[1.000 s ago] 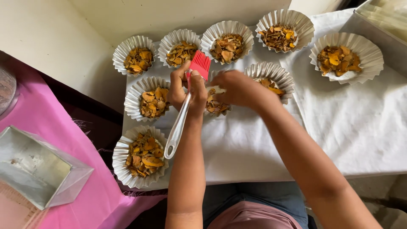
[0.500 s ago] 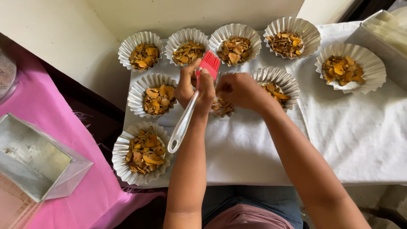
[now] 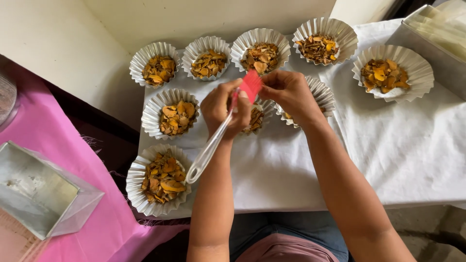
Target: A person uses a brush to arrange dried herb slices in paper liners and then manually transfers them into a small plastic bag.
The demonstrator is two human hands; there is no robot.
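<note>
My left hand [image 3: 224,107] grips a brush [image 3: 217,137] with a clear handle and a red silicone head [image 3: 250,84], the head pointing up and away. My right hand [image 3: 290,93] pinches the red bristles with its fingertips. Both hands hover over a fluted foil cup [image 3: 256,118] of dried orange-brown slices, mostly hidden beneath them. Another cup [image 3: 321,94] lies partly under my right wrist.
Several more foil cups of dried slices [image 3: 173,112] [image 3: 158,179] [image 3: 392,73] sit on a white cloth [image 3: 388,145]. A metal box [image 3: 39,194] lies on a pink cloth [image 3: 58,140] at left. A tray [image 3: 437,39] stands at upper right.
My hands rose slightly and the brush head lifted. My right hand moved from the cup onto the red bristles.
</note>
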